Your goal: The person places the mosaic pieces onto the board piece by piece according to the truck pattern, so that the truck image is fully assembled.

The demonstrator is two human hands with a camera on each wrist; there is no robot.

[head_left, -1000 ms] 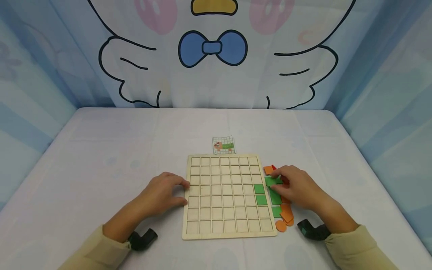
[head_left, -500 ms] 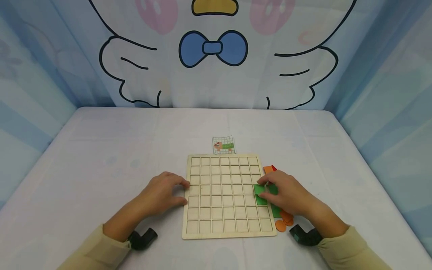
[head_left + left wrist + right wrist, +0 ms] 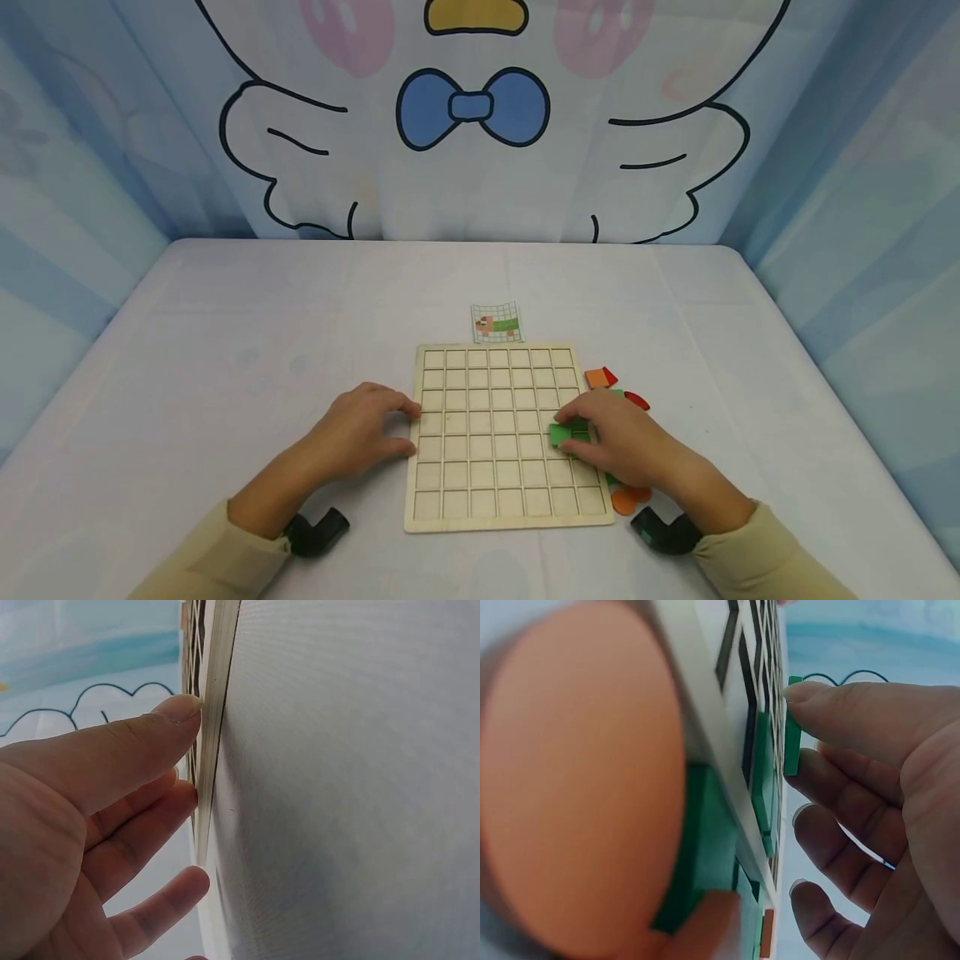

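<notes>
A wooden grid board (image 3: 480,433) lies on the white table. My left hand (image 3: 363,429) rests at its left edge, thumb and fingertips touching the frame with the fingers loosely extended. Over the right-hand columns, my right hand (image 3: 630,437) pinches a green square tile (image 3: 793,735) between thumb and fingers. In the right wrist view this tile stands just above the grid. Beneath it, other green tiles (image 3: 763,765) sit in cells of the rightmost column, partly covered by my right fingers in the head view.
Beyond the board lies a small pattern card (image 3: 497,323) with a green and orange figure on a grid. Along the board's right side are loose pieces: an orange tile (image 3: 597,378), a red curved piece (image 3: 637,401) and orange round pieces (image 3: 624,501). My right hand hides part of this pile.
My right hand has come from the loose pieces leftward onto the board, carrying a green square tile past the right column. The left hand stays at the board's edge.
</notes>
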